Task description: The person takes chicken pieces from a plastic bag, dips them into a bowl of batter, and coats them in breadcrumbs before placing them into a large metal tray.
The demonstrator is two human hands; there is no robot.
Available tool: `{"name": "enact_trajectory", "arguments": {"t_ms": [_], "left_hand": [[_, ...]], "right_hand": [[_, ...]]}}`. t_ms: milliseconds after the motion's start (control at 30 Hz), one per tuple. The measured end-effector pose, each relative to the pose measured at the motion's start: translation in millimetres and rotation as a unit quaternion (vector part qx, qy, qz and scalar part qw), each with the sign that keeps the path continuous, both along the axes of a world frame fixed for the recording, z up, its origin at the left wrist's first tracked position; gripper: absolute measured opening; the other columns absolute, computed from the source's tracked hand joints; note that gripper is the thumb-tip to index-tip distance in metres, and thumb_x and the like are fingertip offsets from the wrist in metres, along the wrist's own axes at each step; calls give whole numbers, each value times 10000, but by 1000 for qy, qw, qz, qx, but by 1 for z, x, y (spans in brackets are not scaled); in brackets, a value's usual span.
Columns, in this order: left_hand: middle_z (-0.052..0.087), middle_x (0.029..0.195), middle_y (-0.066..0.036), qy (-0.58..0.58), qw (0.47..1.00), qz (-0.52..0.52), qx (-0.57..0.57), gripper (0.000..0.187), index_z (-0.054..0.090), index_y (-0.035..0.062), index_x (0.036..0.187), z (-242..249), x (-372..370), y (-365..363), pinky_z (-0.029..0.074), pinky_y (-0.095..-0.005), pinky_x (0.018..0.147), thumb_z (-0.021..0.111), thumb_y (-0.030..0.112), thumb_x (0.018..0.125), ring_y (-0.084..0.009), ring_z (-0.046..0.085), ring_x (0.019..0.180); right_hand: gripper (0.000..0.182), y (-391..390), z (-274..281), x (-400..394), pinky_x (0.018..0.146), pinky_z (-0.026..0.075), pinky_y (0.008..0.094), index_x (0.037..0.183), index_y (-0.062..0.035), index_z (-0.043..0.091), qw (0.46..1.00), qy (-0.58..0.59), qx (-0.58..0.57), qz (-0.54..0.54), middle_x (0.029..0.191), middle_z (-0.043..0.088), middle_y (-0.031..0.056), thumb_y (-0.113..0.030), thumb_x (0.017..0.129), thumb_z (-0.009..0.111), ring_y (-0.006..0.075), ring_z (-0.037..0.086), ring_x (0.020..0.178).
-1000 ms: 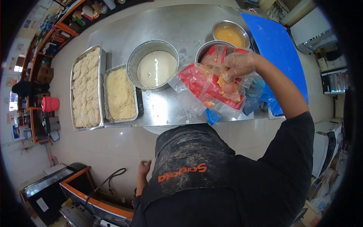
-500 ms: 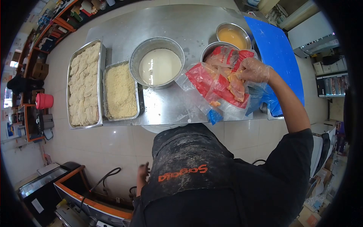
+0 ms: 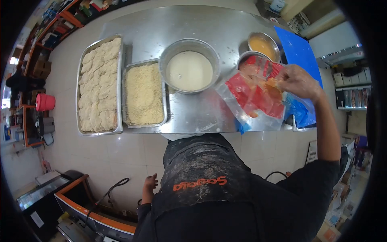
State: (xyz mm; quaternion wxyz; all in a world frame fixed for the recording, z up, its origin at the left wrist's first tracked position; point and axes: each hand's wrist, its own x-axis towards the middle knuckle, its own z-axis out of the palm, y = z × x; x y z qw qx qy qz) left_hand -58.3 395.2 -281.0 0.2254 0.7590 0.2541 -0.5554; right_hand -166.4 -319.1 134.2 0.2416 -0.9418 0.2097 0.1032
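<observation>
My right hand (image 3: pixel 299 80), in a clear plastic glove, is closed on a piece of raw chicken (image 3: pixel 274 90) above a red and clear plastic bag (image 3: pixel 250 97). The bag lies crumpled on the steel table (image 3: pixel 197 115). A smaller orange scrap of the meat shows low on the bag. Away from the table, my left hand (image 3: pixel 151 182) hangs beside my apron with its fingers apart and nothing in it. Nearest to the bag on its left stands a round metal pot (image 3: pixel 217 66) of pale liquid batter (image 3: pixel 191 71).
A tray of crumbs (image 3: pixel 144 94) stands left of the pot, and a long tray of coated pieces (image 3: pixel 98 86) beyond it. Behind the bag is a metal bowl of orange liquid (image 3: pixel 263 46). A blue board (image 3: pixel 298 52) lies along the table's right end.
My view has shifted, so the table's contents sit farther right. My right hand has kept hold of the chicken over the bag. My left hand still hangs at my side.
</observation>
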Motion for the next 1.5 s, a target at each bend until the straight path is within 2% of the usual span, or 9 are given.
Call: {"name": "enact_trajectory", "arguments": {"t_ms": [200, 467, 533, 633, 933, 1133, 1233, 1333, 1500], "left_hand": [[644, 996, -192, 31, 997, 73, -22, 447, 575, 11, 1181, -72, -24, 102, 523, -410, 594, 595, 374, 922, -242, 624, 695], [655, 1007, -155, -58, 995, 80, -10, 452, 546, 30, 1147, 15, 87, 46, 492, -372, 580, 589, 420, 923, -236, 627, 707], [661, 1004, -155, -87, 993, 72, -15, 476, 530, 31, 1171, 20, 105, 47, 484, -365, 569, 577, 438, 929, -235, 628, 713], [668, 1027, -175, -63, 997, 46, -24, 518, 512, 28, 1222, 14, 124, 61, 475, -364, 551, 562, 456, 935, -234, 626, 714], [665, 1095, -209, 42, 997, -59, -24, 563, 502, 6, 1273, -11, 133, 129, 440, -341, 509, 535, 454, 935, -214, 574, 650], [659, 1074, -207, 41, 999, 19, -10, 536, 520, 9, 1246, -15, 154, 132, 413, -314, 483, 533, 446, 935, -186, 542, 618], [657, 1054, -205, 30, 999, 38, -21, 521, 531, 7, 1224, -11, 167, 124, 409, -307, 481, 532, 443, 939, -179, 524, 602], [656, 1042, -200, 17, 998, 44, -33, 514, 540, 4, 1208, -9, 170, 120, 410, -302, 481, 530, 444, 942, -174, 517, 597], [665, 1009, -179, 38, 999, 27, -27, 519, 543, 4, 1211, -7, 166, 119, 408, -302, 478, 529, 449, 944, -166, 514, 583]], "right_hand": [[289, 55, 54, 96, 617, 477, 300, 797, 32, 664, 996, -72, 52, -31, 695, 633, 59, -253, 827, 698, 116, 603, 674], [299, 59, -156, 252, 719, 494, 401, 795, -33, 681, 997, -53, -26, 54, 776, 655, 163, -318, 856, 613, 319, 620, 727], [292, 29, -248, 274, 780, 515, 393, 856, -43, 723, 901, 81, -329, 272, 872, 695, 190, -291, 845, 570, 332, 663, 836], [303, 44, -276, 273, 842, 519, 398, 946, -38, 733, 958, 193, -211, -12, 1030, 688, 212, -258, 846, 550, 343, 666, 969], [385, 67, -269, 262, 804, 505, 380, 973, -13, 729, 936, 78, 13, -344, 967, 705, 186, -325, 776, 619, 281, 673, 899], [328, 89, -182, 276, 701, 494, 419, 876, 1, 722, 985, -35, 136, -103, 782, 674, 205, -272, 845, 543, 290, 647, 749], [343, 94, -142, 294, 818, 498, 442, 858, -21, 748, 995, 76, -62, -25, 868, 695, 231, -303, 848, 553, 362, 669, 916], [300, 102, -192, 291, 802, 504, 467, 846, -48, 747, 977, 88, -187, -60, 887, 687, 237, -272, 840, 547, 407, 664, 872], [384, 142, -244, 265, 778, 511, 477, 844, 19, 708, 975, 159, -151, 34, 868, 666, 280, -353, 841, 613, 418, 665, 835]]}}
